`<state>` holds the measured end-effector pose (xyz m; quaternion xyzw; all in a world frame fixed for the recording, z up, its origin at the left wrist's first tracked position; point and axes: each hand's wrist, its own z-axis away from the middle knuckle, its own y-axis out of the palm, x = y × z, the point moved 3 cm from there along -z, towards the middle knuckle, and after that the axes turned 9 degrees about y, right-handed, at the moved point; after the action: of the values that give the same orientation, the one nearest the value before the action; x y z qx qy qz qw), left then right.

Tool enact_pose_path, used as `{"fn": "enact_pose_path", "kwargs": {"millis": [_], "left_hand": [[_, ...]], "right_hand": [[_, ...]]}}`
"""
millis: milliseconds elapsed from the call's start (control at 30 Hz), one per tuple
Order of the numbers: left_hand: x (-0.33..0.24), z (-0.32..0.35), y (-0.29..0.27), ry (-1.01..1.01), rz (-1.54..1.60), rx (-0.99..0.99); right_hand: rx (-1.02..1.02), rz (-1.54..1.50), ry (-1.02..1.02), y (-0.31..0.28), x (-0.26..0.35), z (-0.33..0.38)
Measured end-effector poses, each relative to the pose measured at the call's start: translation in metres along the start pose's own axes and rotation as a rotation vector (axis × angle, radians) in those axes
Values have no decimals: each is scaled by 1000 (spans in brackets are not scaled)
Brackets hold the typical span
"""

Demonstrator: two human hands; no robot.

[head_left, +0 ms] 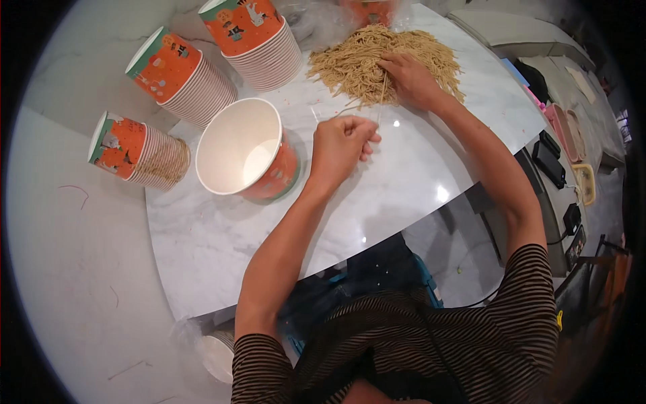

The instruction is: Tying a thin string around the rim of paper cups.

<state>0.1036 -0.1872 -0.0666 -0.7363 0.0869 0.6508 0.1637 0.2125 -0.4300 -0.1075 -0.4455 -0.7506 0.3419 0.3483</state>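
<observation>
A heap of thin tan sticks (350,67) lies at the far side of the white marbled table. My right hand (410,82) rests on its near right part, thumb and fingers pinched at a thin stick (384,89) that points down toward my left hand. My left hand (342,149) is closed just above the tabletop, nearer to me than the heap; its fingers are curled together and hide whatever they hold. Left of it stands a large open paper cup (232,145), white inside with an orange and green outside. Only its bare white bottom shows inside.
Three stacks of nested orange paper cups, a far stack (259,50), a middle stack (182,74) and a near stack (145,151), lean along the wall at left. Clear plastic wrap (316,23) lies behind the heap. The marbled table (222,262) has a curved edge near my body.
</observation>
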Motion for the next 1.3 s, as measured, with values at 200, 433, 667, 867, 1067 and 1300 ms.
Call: {"fn": "enact_pose_path", "kwargs": {"millis": [200, 433, 667, 867, 1067, 1300], "left_hand": [[-16, 77, -34, -138, -135, 242], [-56, 163, -78, -311, -117, 441], [-41, 175, -106, -37, -383, 56], [-35, 164, -93, 178, -510, 26], [-35, 165, -101, 117, -434, -24], [-12, 175, -135, -64, -324, -69]], "right_hand": [[-55, -29, 5, 2, 9, 12], [-50, 16, 2, -1, 9, 11], [-254, -88, -129, -53, 115, 17], [917, -1031, 249, -77, 248, 84], [1164, -1212, 409, -56, 259, 94], [1041, -1126, 444, -54, 246, 78]]}}
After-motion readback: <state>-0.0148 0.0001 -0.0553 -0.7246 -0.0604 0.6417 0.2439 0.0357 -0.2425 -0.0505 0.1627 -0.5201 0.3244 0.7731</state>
